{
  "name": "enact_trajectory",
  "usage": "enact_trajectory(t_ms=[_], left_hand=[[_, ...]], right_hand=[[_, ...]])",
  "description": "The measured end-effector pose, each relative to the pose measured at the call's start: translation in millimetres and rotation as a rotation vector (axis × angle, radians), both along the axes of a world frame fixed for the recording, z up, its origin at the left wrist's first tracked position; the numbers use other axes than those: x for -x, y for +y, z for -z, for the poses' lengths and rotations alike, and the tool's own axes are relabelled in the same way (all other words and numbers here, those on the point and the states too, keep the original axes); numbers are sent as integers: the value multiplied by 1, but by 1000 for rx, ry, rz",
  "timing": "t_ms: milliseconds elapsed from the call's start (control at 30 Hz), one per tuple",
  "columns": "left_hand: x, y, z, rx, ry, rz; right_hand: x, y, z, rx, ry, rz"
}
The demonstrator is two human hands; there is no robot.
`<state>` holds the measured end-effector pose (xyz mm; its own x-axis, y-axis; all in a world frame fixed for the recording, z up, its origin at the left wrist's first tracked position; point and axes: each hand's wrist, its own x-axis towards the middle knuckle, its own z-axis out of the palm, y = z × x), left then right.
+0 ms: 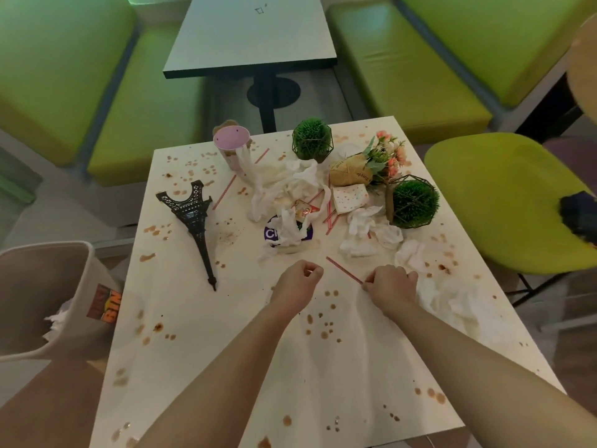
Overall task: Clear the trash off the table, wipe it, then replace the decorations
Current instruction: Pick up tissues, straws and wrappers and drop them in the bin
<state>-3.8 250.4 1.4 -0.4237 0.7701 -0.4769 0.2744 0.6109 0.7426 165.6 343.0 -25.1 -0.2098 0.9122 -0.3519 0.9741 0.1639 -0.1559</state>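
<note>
The white table (226,367) is spattered with brown drops and strewn with crumpled tissues (284,185), red straws and a purple wrapper (273,234). My right hand (392,287) pinches the near end of a red straw (342,270) lying on the tabletop. My left hand (298,282) hovers beside it with fingers curled, and something thin may be between thumb and finger. A black Eiffel Tower model (193,221) lies on its side at the left. Two green ball plants (311,139) (413,205), a flower bouquet (374,163) and a pink cup (231,147) stand at the back.
A white bin (42,305) with tissues inside stands at the table's left edge. A green chair (504,202) sits to the right with a dark object on it. Green benches and a second table (252,33) lie beyond. A napkin pile (449,299) is at the right.
</note>
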Motion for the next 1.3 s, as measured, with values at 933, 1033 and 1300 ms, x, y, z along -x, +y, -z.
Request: enact_trajectory(t_ms=[933,1033,1300], left_hand=[[-16,34,11,-162,-286,-374],[-11,28,11,-156,-300,-405],[6,8,3,-184,-293,-393]], right_hand=[[9,41,3,-38,185,-332],[6,37,13,-3,196,-327],[18,23,13,22,219,-214]])
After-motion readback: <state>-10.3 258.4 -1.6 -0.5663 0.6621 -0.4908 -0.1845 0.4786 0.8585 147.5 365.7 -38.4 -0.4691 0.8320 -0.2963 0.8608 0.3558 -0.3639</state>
